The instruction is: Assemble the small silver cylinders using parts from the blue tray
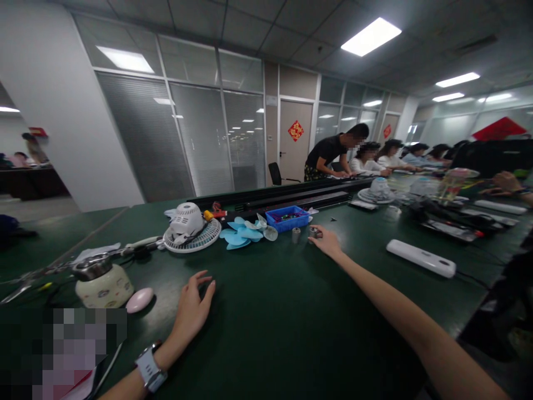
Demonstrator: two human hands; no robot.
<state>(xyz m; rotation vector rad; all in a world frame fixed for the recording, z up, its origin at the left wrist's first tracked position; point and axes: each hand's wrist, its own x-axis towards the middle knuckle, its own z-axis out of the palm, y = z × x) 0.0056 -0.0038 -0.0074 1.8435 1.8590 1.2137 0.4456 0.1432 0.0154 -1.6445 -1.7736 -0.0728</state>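
My right hand (328,242) reaches out over the green table and has its thumb and fingers closed on a small metal cylinder (312,233). A second metal cylinder (296,235) stands upright just to its left. Behind the two is a blue tray (287,223) with small parts inside, too fine to name. Light blue fan blades (241,233) lie left of the tray. My left hand (195,303), with a watch on its wrist, hovers at or rests on the table; its fingers are apart and nothing is in them.
A white fan head (187,222) sits on its grille at the left. Nearer are a cream pot (104,286) and a pink oval object (140,300). A white power strip (420,258) lies at right. Long black bars (275,197) line the back; several people work beyond.
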